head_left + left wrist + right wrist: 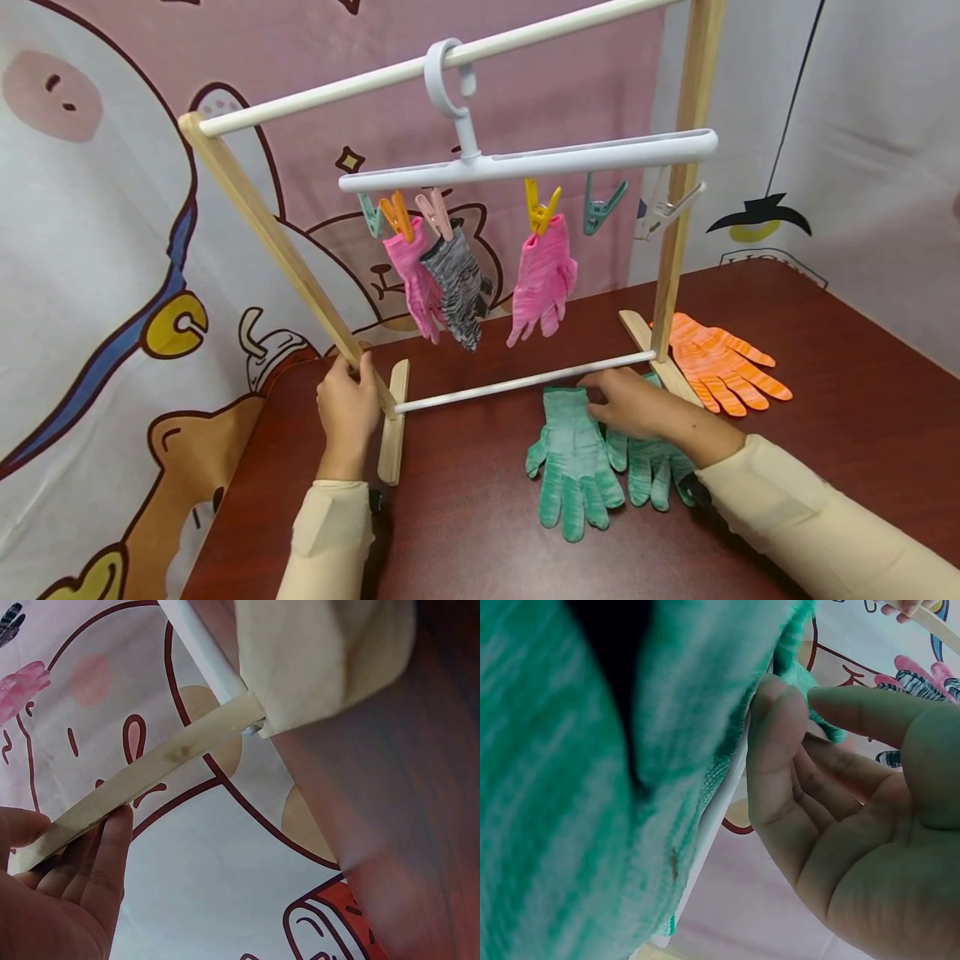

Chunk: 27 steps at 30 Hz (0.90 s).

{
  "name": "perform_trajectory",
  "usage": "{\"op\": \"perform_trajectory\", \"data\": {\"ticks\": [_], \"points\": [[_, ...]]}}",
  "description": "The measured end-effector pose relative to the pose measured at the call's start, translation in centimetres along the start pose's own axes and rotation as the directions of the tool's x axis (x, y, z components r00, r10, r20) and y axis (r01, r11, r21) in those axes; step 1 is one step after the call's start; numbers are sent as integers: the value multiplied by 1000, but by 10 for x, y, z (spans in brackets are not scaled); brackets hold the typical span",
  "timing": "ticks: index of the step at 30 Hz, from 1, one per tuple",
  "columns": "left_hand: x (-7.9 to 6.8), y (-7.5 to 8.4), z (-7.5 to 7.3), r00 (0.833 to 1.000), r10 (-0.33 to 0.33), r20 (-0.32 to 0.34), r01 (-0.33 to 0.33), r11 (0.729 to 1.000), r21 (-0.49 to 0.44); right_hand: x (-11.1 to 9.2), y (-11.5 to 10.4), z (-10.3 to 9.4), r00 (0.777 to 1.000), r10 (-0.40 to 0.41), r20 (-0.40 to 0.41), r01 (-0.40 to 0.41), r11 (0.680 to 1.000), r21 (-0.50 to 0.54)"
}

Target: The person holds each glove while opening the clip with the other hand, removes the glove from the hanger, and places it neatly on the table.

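My left hand [348,406] grips the left wooden upright [273,242] of a drying rack; the left wrist view shows the fingers wrapped round the wood [161,761]. With thumb and fingertips, my right hand [628,402] pinches the cuff edge of a green glove [573,454] lying on the table. A second green glove [656,467] lies partly hidden under the right hand and forearm. In the right wrist view, green knit fabric [690,690] fills the left side, and the thumb and index fingertips nearly meet at the cloth.
A white hanger [525,167] hangs from the rack's top bar [330,87]. Its clips hold two pink gloves [543,279] and a grey-black glove [457,283]; teal clips [600,208] and a white clip [663,212] hold nothing. An orange glove [723,362] lies by the right foot.
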<state>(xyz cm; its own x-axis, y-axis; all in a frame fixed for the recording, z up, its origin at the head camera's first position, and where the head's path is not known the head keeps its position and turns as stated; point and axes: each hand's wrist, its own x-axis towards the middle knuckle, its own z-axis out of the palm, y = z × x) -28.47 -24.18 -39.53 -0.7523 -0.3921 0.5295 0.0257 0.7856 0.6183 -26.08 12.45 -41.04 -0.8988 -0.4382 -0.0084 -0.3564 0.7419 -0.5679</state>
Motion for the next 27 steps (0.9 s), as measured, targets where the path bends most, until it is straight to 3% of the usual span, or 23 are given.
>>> {"op": "perform_trajectory", "data": {"ticks": [4,11,16,19,22,27], "points": [[1,0,0,1000,6,-2,-6,1000,-3,1,0,-1,1000,14,-8,-14,998,62],[2,0,-1,1000,13,-4,-13,1000,-7,1,-2,-3,999,-2,-46,6,997,81],[2,1,-1,1000,11,-4,-11,1000,-7,1,-4,-5,989,-36,-146,46,997,62],[2,1,-1,1000,13,-3,-13,1000,-8,0,-8,-12,965,-45,-259,60,997,50],[2,1,-1,1000,18,1,-18,1000,-6,-3,-13,-22,921,-35,-387,69,995,75],[0,0,-1,1000,18,8,-18,1000,-8,-8,-25,-39,842,30,-538,101,972,212]]}}
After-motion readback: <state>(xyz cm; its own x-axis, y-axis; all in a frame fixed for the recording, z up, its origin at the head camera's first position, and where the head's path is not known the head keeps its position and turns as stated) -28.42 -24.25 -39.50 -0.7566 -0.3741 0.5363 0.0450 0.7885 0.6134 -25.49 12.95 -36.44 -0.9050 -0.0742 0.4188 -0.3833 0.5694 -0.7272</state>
